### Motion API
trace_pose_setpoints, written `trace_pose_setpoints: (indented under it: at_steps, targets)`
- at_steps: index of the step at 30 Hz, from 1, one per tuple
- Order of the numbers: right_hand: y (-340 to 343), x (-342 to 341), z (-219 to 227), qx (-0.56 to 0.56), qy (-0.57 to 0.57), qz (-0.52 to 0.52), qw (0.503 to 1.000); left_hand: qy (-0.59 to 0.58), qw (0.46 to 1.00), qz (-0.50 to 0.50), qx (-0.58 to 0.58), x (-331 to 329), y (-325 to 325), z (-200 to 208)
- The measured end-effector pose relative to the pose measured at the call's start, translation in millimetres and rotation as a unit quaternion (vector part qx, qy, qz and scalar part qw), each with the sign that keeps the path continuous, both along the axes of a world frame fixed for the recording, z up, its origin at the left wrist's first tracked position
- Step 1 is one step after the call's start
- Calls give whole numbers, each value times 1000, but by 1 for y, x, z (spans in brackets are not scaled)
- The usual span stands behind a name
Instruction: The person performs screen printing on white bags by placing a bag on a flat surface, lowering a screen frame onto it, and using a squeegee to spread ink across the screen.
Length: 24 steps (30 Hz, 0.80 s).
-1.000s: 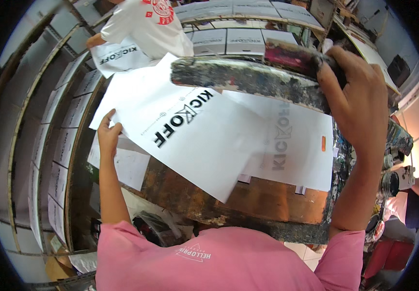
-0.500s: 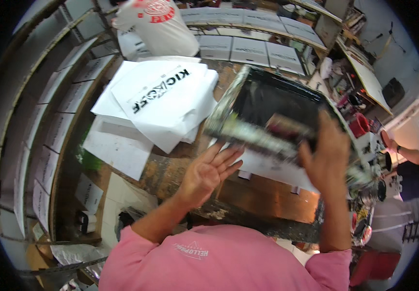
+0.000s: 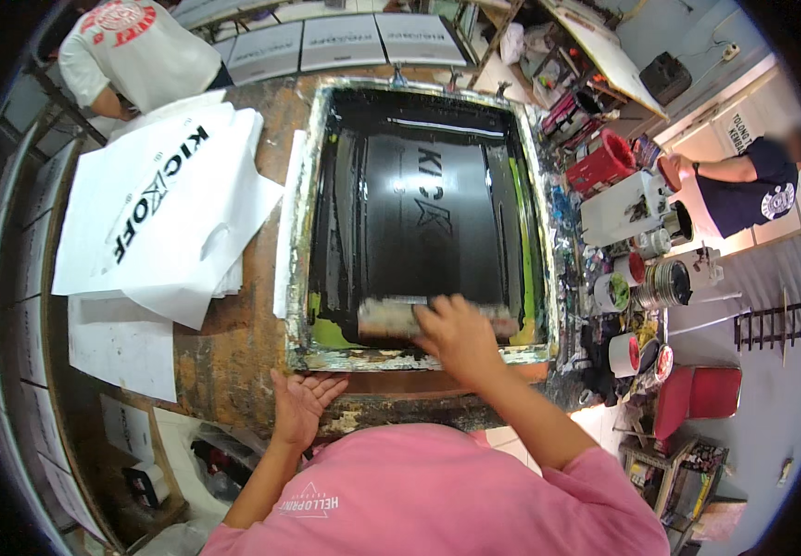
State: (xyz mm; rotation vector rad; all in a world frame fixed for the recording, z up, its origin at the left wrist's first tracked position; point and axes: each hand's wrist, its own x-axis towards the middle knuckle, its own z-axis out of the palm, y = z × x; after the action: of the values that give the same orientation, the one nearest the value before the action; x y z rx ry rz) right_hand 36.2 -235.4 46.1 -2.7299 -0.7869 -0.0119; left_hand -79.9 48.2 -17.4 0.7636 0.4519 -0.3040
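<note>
A screen-printing frame (image 3: 299,241) lies flat on the worn wooden table before me. Black ink covers much of its mesh (image 3: 400,264), where dark lettering shows, with green strips along the sides. Inside the frame's near end, my right hand (image 3: 463,341) grips a squeegee (image 3: 386,318), which is slightly blurred. My left hand (image 3: 304,400) is open, fingers spread, palm partly up, at the frame's near left corner; whether it touches the rim is unclear. Left of the frame sits a loose pile of printed white sheets (image 3: 155,199). A white sheet edge shows under the frame's left side.
Cans (image 3: 667,283), tubs and a red container (image 3: 604,157) crowd the right side. One person (image 3: 141,56) in white stands far left, another (image 3: 748,181) in dark clothing at right. Racks with printed sheets (image 3: 345,44) stand behind. A red chair (image 3: 697,403) is at lower right.
The frame, raised and tilted before, now lies flat. My right hand has gone from the frame's right side to the squeegee at its near end. My left hand remains near the frame's front edge.
</note>
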Motion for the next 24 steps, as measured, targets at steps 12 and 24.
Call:
trace_pose_setpoints:
  at_steps: [12, 24]
  targets:
    - [2, 294, -18, -51, -121, -6, 991, -115, 991, -32, -67, -13, 16, -29]
    - [-8, 306, -10, -44, -120, 13, 992, -149, 980, -53, -124, -11, 19, -26]
